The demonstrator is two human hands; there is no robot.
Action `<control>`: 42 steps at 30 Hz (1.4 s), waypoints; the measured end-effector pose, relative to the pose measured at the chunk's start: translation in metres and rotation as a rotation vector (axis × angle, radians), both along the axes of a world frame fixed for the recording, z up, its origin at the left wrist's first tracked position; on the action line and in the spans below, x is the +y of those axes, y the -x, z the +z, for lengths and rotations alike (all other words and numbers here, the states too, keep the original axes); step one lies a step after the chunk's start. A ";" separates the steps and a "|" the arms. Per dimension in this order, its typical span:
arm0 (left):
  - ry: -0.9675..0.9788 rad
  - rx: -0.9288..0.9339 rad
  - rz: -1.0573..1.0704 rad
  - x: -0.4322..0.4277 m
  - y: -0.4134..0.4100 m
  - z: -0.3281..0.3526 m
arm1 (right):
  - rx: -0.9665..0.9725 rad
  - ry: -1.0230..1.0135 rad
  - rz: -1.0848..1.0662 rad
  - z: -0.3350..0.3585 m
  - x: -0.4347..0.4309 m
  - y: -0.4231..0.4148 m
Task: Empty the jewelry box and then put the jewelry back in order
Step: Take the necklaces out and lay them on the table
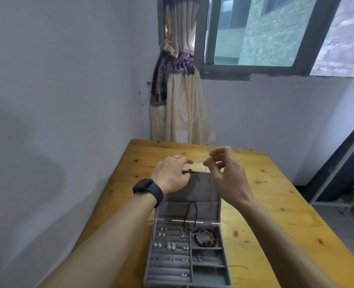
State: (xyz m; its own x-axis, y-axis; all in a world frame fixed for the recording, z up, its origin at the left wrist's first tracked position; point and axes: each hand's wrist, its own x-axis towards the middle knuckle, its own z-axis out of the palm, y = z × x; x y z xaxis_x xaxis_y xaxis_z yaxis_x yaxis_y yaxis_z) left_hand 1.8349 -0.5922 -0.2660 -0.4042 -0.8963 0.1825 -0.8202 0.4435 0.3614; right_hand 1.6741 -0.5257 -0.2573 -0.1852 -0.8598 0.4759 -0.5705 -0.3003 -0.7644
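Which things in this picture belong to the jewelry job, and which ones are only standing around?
Belong to the job:
jewelry box
lid, held by the left hand
thin chain, pinched by the right hand
black cord necklace
earrings
beaded bracelet

Only standing around:
curtain
window
wristwatch

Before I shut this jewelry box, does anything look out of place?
Yes. The black cord necklace hangs from the lid across the hinge into the tray, and a dark strand lies on the table right of it.
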 end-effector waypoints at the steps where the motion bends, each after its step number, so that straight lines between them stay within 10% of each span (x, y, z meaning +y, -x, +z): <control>1: -0.053 0.090 -0.035 0.002 0.000 0.007 | 0.005 0.023 0.000 0.006 0.003 0.003; 14: -0.218 0.588 -0.290 0.056 0.023 0.085 | -0.032 0.216 -0.081 0.068 0.052 0.024; 22: -0.300 0.722 -0.266 0.099 0.040 0.101 | -0.275 -0.375 0.329 0.020 0.119 0.043; 35: -0.879 1.065 0.084 0.132 0.143 -0.026 | -0.542 -0.426 -0.092 -0.120 0.257 0.095; 42: -0.971 1.043 0.181 0.136 0.227 -0.086 | -0.237 -0.506 -0.385 -0.148 0.291 0.144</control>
State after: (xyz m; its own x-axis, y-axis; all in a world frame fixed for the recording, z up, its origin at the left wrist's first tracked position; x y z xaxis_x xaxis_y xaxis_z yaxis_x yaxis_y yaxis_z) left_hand 1.6083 -0.4561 -0.3523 -0.3379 -0.8595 -0.3834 -0.0148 -0.4025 0.9153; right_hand 1.5297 -0.2350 -0.4053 -0.5730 -0.8175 -0.0589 -0.3644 0.3185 -0.8751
